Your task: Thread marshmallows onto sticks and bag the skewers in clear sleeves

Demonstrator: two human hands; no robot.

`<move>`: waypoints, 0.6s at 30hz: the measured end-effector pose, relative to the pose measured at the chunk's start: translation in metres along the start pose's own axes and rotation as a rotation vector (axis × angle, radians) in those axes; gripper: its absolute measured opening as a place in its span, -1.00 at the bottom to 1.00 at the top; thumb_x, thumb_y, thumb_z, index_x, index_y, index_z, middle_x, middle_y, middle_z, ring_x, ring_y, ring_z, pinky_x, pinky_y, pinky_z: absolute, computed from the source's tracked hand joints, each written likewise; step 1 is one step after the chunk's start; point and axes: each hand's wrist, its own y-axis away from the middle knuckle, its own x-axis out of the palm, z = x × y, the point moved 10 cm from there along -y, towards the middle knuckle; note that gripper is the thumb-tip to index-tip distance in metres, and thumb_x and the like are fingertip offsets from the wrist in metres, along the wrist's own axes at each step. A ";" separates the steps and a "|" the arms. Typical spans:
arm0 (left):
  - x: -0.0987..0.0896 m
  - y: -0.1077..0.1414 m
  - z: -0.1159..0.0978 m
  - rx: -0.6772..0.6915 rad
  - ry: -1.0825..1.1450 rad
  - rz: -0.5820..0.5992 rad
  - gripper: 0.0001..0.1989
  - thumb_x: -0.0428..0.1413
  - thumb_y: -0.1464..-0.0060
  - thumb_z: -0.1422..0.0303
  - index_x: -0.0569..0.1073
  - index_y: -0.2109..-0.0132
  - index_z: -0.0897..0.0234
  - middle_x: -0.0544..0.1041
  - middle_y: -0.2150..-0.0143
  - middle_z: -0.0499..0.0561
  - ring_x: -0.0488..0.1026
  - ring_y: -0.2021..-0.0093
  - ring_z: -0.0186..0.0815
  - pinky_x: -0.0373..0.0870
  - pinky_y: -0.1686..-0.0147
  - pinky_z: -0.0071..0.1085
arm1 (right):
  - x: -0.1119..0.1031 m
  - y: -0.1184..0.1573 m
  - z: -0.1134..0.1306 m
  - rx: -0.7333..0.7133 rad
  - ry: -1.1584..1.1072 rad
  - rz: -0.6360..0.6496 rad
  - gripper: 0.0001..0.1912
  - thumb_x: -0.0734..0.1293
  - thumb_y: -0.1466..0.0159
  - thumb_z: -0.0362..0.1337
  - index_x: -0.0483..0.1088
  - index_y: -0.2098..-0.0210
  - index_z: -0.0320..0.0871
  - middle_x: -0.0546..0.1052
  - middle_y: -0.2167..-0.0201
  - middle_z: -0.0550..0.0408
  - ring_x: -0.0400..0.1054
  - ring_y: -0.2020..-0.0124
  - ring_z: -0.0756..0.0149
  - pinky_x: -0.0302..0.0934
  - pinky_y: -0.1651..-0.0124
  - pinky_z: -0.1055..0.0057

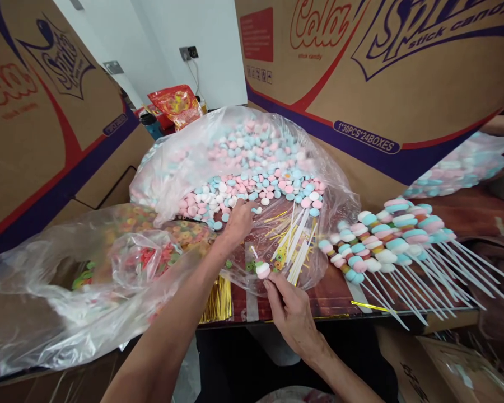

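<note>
My right hand (292, 316) pinches a candy stick (262, 271) low over the near edge of the table. Pink and white marshmallow pieces are threaded on it, and its pale tip pokes up past them. My left hand (238, 221) reaches to the front of a pile of pink, white and blue marshmallows (264, 182) spilling from a large clear plastic bag (168, 162). Its fingers are bunched together beside a few loose pieces; what they grip is hidden. White sticks (296, 238) and yellow twist ties lie between the hands and the pile.
Finished marshmallow sticks (386, 240) are stacked at the right. Another clear bag (147, 252) with coloured ring candies lies at the left. Gold ties (217, 299) sit at the table edge. Large cartons (373, 73) stand behind; part of another person's arm (502, 124) shows far right.
</note>
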 end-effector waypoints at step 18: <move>0.009 -0.006 0.000 -0.066 0.304 0.071 -0.71 0.03 -0.05 0.53 0.57 0.13 0.31 0.55 0.31 0.05 0.47 0.33 -0.24 0.39 0.25 -0.37 | 0.000 0.000 0.000 -0.006 0.031 0.002 -0.82 0.17 -0.41 -0.39 0.40 0.11 -0.15 0.57 0.34 0.04 0.49 0.36 0.32 0.31 0.24 0.46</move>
